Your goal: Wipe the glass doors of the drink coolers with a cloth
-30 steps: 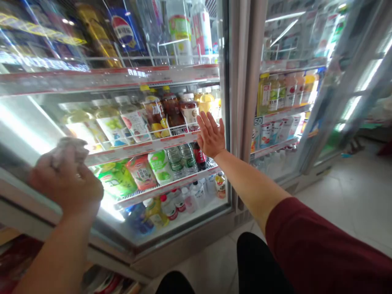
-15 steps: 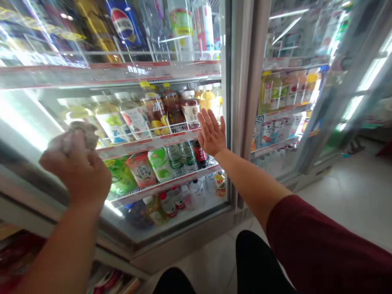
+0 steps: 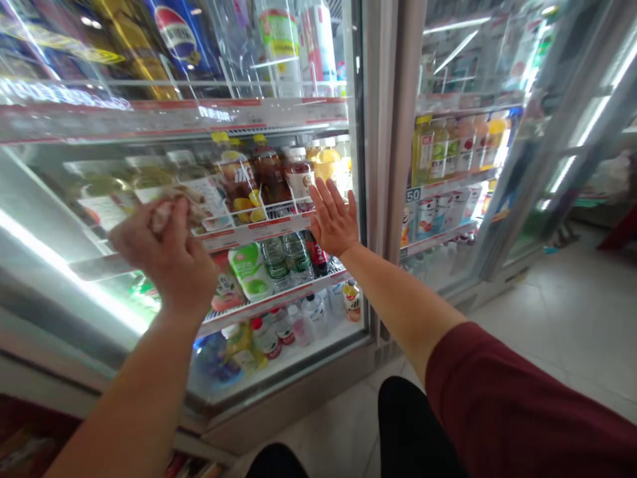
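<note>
My left hand is closed around a crumpled cloth and presses it against the glass door of a drinks fridge. My right hand lies flat and open on the same glass near its right edge, fingers spread. Behind the glass stand shelves of bottles and juice packs.
A second fridge door with more bottles stands to the right, past a grey frame post. Pale floor tiles stretch to the right. My dark trouser knees show at the bottom. Goods lie low at the left.
My left hand has moved the cloth rightward and slightly up across the glass. My right hand has stayed flat on the door.
</note>
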Demonstrator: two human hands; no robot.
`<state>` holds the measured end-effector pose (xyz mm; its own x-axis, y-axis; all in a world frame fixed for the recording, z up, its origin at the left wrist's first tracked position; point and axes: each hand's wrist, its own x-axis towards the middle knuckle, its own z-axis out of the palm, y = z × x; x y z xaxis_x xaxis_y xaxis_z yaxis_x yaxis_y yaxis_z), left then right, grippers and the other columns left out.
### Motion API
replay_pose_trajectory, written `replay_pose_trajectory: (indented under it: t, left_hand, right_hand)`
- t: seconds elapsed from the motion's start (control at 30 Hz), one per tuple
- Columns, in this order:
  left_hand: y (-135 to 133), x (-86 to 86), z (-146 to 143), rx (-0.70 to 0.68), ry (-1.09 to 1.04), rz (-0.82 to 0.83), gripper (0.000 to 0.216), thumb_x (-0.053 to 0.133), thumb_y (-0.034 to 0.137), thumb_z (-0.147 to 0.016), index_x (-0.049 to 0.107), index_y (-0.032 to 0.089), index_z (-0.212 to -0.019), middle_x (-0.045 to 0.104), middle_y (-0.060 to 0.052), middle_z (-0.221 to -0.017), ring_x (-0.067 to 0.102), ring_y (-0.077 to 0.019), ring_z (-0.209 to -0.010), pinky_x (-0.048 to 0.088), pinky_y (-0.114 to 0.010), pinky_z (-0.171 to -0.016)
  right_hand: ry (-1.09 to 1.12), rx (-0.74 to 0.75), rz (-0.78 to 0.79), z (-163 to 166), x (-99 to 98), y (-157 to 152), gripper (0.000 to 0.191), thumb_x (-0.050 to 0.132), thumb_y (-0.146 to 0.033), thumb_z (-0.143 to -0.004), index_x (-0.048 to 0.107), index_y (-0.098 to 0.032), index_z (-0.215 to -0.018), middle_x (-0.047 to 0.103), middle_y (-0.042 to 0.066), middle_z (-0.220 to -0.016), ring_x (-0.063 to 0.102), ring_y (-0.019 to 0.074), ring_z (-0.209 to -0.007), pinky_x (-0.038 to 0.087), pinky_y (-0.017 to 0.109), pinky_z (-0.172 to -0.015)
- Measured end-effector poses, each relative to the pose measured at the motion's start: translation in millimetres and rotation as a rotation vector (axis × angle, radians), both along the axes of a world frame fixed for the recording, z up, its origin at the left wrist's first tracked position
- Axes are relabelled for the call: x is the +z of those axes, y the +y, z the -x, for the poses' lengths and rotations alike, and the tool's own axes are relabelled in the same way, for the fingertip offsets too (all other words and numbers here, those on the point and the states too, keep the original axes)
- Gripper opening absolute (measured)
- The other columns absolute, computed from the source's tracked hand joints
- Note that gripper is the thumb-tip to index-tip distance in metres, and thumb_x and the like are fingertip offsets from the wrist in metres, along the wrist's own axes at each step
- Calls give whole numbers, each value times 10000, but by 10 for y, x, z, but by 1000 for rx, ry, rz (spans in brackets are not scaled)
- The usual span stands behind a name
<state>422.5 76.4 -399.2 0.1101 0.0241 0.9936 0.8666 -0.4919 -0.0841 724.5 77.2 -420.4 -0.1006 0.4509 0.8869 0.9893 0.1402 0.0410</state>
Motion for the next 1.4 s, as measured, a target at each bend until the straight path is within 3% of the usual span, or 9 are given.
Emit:
replay_pose_trajectory:
  t: [0.17, 0.37, 0.43, 0.63, 0.83, 0.9, 1.13, 1.33, 1.4]
  left_hand:
    - [-102, -658, -263, -11, 263, 135, 440, 658, 190, -1033, 719, 339, -1442, 685, -111, -1415, 535, -309, -1396, 396, -533, -1197]
    - [-57, 64, -357, -63, 101, 146, 414, 541, 260, -1098, 688, 324, -1480, 585, -67, -1555, 454, -331, -1498, 338, -659, -1256]
    - [-59, 96, -448, -53, 62, 146, 428, 514, 258, -1103, 676, 324, -1493, 565, -69, -1570, 444, -341, -1511, 319, -674, -1262]
    - [-150, -632, -629, -167, 306, 333, 426, 636, 233, -1049, 708, 413, -1427, 689, -52, -1436, 575, -339, -1382, 412, -629, -1197]
    - [-117, 142, -575, -54, 77, 195, 493, 529, 258, -1094, 597, 347, -1574, 528, -39, -1633, 424, -355, -1539, 321, -706, -1257]
    - [-120, 206, -619, -33, 57, 153, 521, 511, 251, -1097, 557, 335, -1609, 495, -48, -1657, 405, -351, -1556, 318, -697, -1268]
    - [-125, -640, -749, -178, 336, 304, 478, 615, 277, -1054, 627, 386, -1519, 611, -68, -1569, 542, -362, -1477, 419, -665, -1231]
    - [-19, 141, -694, -72, 190, 145, 518, 598, 223, -1072, 585, 327, -1580, 486, -49, -1689, 410, -346, -1566, 320, -684, -1292]
    - [-24, 153, -746, -45, 158, 86, 512, 602, 229, -1075, 589, 317, -1579, 490, -57, -1685, 413, -352, -1555, 339, -685, -1274]
  right_hand:
    - [-6, 26, 2, -7, 2, 9, 629, 326, -328, -1119, 322, -241, -1742, 323, 51, -1813, 242, 305, -1706, 104, 634, -1407]
    - [14, 49, -16, -4, 1, 6, 630, 353, -309, -1110, 334, -250, -1737, 353, 38, -1800, 241, 291, -1707, 63, 618, -1413]
    - [10, 60, -25, -7, -5, 9, 638, 355, -310, -1110, 315, -244, -1743, 352, 41, -1801, 234, 292, -1709, 57, 620, -1413]
    - [-14, 18, -10, -13, -29, 43, 659, 339, -332, -1119, 243, -237, -1764, 313, 60, -1817, 223, 303, -1711, 40, 624, -1413]
    - [-15, 20, -57, -17, -33, 37, 631, 332, -313, -1119, 310, -238, -1746, 350, 56, -1802, 234, 286, -1709, 77, 617, -1412]
    - [-14, 13, -53, -13, -32, 39, 622, 328, -323, -1121, 339, -231, -1736, 348, 65, -1803, 250, 288, -1704, 95, 619, -1409]
    - [-16, 15, -45, -15, -38, 62, 629, 339, -341, -1120, 331, -230, -1739, 338, 76, -1806, 258, 292, -1703, 94, 626, -1407]
    - [-7, 25, -74, -18, -40, 41, 611, 316, -317, -1119, 378, -230, -1721, 355, 77, -1799, 270, 281, -1699, 101, 617, -1407]
    - [-6, 24, -68, -16, -42, 49, 615, 324, -326, -1118, 377, -220, -1721, 360, 82, -1797, 264, 286, -1701, 91, 616, -1408]
